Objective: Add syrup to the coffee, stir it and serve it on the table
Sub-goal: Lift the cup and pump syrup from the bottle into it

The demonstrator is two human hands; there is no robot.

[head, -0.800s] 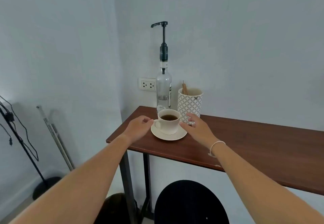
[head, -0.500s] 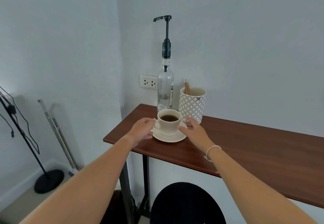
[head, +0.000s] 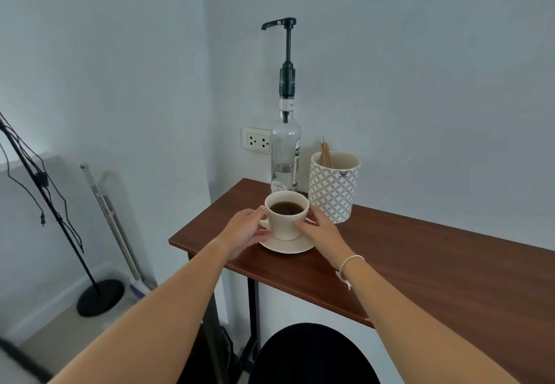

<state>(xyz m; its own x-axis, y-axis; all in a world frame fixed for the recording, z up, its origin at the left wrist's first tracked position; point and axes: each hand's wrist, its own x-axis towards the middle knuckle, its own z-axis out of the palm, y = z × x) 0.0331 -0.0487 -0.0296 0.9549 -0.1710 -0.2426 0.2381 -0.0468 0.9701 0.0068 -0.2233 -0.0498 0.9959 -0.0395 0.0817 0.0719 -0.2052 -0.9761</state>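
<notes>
A cream cup [head: 285, 227] of dark coffee stands on a matching saucer [head: 288, 247] near the left end of the brown table [head: 420, 263]. My left hand [head: 243, 230] grips the saucer's left edge beside the cup handle. My right hand [head: 322, 230] wraps the cup's right side, thumb on its wall. Just behind the cup stands the clear syrup bottle [head: 285, 155] with a tall black pump, its spout pointing left. A patterned white holder [head: 332, 194] to the right of the bottle contains wooden stir sticks [head: 326, 153].
The table's left edge is close to my left hand, in a wall corner with a power outlet [head: 256, 140]. A round black stool [head: 312, 353] sits below the front edge. A black stand [head: 100, 296] with cables and leaning poles are on the floor at left.
Both hands have closed in from either side onto the cup and saucer. The view has moved closer and tilted down a little.
</notes>
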